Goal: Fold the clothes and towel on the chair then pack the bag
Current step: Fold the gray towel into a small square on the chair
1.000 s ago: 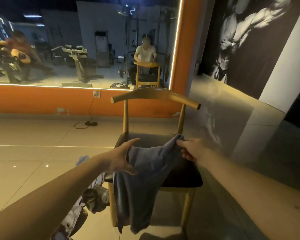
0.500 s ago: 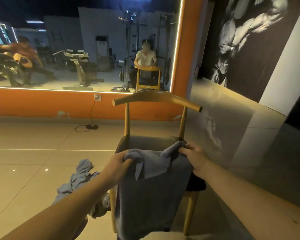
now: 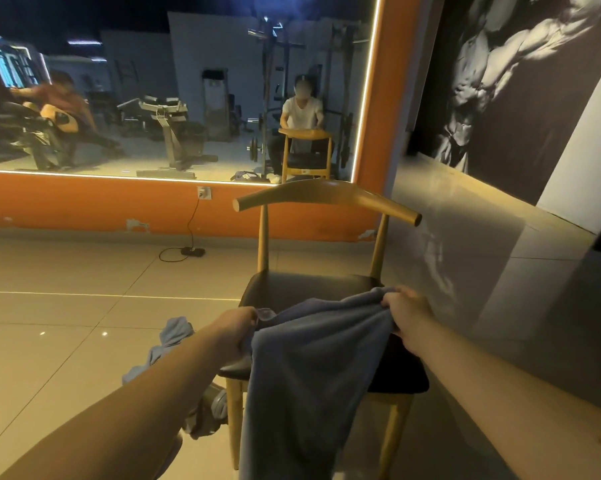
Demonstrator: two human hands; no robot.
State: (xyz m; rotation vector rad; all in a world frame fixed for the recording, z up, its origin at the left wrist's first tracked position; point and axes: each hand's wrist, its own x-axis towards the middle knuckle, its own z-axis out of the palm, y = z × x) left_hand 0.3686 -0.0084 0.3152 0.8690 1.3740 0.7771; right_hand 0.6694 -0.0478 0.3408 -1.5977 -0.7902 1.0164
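Note:
A grey-blue towel point(image 3: 306, 368) hangs over the front of a wooden chair point(image 3: 327, 199) with a dark seat. My left hand point(image 3: 238, 327) grips the towel's upper left corner. My right hand point(image 3: 408, 315) grips its upper right corner, and the top edge stretches between them above the seat. The cloth's lower part drops past the seat's front edge toward the floor. A pale blue garment point(image 3: 171, 341) lies crumpled on the floor left of the chair, partly hidden by my left forearm, with a dark bag-like object point(image 3: 212, 407) under it.
A big mirror point(image 3: 174, 91) on the orange wall reflects gym machines, a person and this chair. A power strip with its cable point(image 3: 192, 251) lies on the tiled floor by the wall. A dark mural wall point(image 3: 521, 81) rises at the right.
My left hand went from open beside the towel to gripping its corner. Both hands then moved apart, spreading the top edge flat across the front of the seat.

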